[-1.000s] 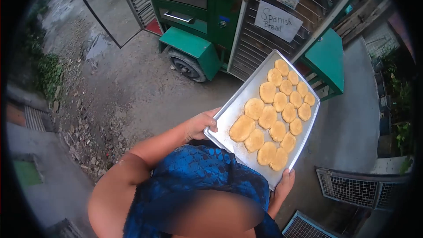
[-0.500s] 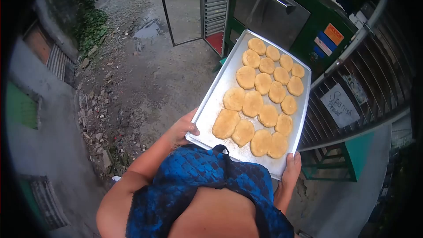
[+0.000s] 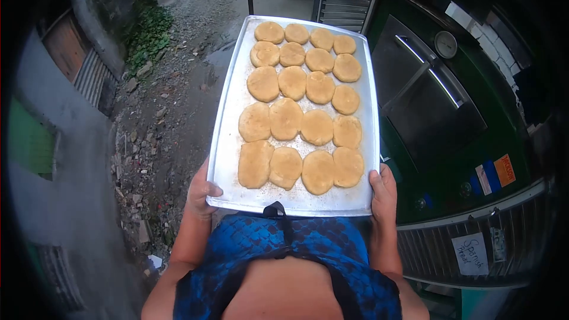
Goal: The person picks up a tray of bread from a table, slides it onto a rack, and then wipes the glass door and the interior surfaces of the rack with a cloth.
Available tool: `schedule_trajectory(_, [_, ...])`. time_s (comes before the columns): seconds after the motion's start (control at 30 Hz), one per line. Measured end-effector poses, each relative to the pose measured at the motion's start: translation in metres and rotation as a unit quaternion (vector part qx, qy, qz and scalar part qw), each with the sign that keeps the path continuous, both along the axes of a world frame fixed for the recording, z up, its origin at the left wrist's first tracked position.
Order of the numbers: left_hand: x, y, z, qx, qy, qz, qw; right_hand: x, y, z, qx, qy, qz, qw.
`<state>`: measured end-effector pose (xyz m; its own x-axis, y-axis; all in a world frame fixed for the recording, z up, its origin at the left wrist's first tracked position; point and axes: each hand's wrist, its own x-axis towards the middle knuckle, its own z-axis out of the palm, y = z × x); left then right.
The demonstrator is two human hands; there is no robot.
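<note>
A metal baking tray [image 3: 228, 136] is held out in front of my body, with rows of round, flat, golden-brown buns [image 3: 285, 120] on it. Some buns touch each other. My left hand [image 3: 201, 191] grips the tray at its near left corner, thumb over the rim. On the near right side, my right hand [image 3: 383, 191] grips the edge, thumb also on top. The fingers under the tray are hidden.
A green oven [image 3: 427, 95] with a metal door, handles and a round gauge stands to the right. Beyond the tray is a slatted rack [image 3: 347, 0]. A slatted rack with a "Spanish Bread" sign [image 3: 470, 254] is at lower right. Rubble [image 3: 148, 160] lines the left ground.
Both hands have swung the tray to the left and lifted it; its tilt in view has straightened. The oven now appears farther right as the view has turned.
</note>
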<state>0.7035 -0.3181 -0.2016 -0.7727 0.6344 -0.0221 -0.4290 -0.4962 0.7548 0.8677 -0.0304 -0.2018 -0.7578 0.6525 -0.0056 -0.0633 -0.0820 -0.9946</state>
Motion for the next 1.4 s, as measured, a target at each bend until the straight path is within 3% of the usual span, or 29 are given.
schedule_trajectory(0.23, [-0.174,0.044,-0.010,0.039,0.061,-0.025,0.997,-0.147,0.022,-0.009,-0.006,0.062,-0.064,0.996])
schedule_trajectory(0.4, [-0.284,0.098,0.014,0.043,0.095,-0.078,0.992,-0.219,0.053,0.025,-0.061,0.093,-0.073,0.991])
schedule_trajectory(0.5, [-0.345,0.133,0.024,0.074,0.104,-0.103,0.987,-0.256,0.067,0.047,-0.077,0.189,-0.053,0.978])
schedule_trajectory(0.73, [-0.451,0.203,0.041,0.148,0.136,-0.149,0.968,-0.328,0.079,0.091,-0.006,0.269,-0.107,0.957])
schedule_trajectory(0.93, [-0.530,0.246,0.060,0.188,0.139,-0.187,0.954,-0.378,0.072,0.104,0.058,0.263,-0.166,0.949])
schedule_trajectory(1.2, [-0.627,0.317,0.077,0.258,0.095,-0.342,0.898,-0.441,0.070,0.106,0.128,0.243,-0.270,0.923])
schedule_trajectory(1.33, [-0.659,0.347,0.086,0.263,0.040,-0.445,0.855,-0.472,0.071,0.118,0.143,0.289,-0.285,0.903])
schedule_trajectory(1.4, [-0.672,0.367,0.084,0.311,-0.020,-0.506,0.805,-0.478,0.076,0.122,0.153,0.285,-0.268,0.907])
